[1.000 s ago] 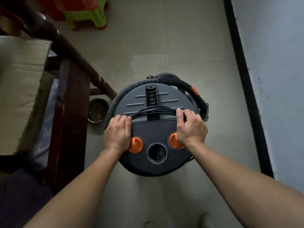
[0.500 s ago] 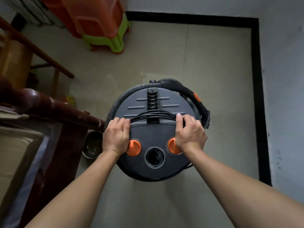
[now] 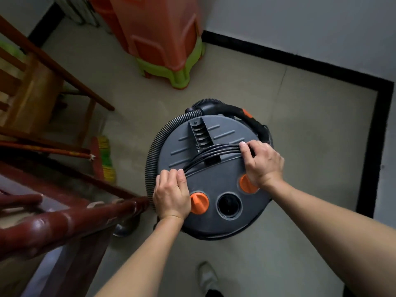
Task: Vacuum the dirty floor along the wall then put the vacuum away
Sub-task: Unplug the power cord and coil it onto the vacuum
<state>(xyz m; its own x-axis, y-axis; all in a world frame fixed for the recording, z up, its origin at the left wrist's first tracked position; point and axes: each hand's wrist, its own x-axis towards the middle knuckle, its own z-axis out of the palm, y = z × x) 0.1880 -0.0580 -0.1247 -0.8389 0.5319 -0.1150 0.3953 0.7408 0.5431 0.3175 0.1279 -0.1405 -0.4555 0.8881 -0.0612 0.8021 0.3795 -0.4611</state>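
While the vacuum is standing upright near the corner of the floor, the left hand and right hand are gripping its lid, fingers curling over the wound cord. It is presenting as rigid and probably heavy; the moulded lid is offering a surer hold than the cord.

Crowded on the left, open floor toward the corner

A dark wooden rail ends just beside the vacuum's left flank, with a wooden chair beyond it and stacked plastic stools ahead-left. Bare floor runs between the vacuum and the black skirting ahead and on the right.
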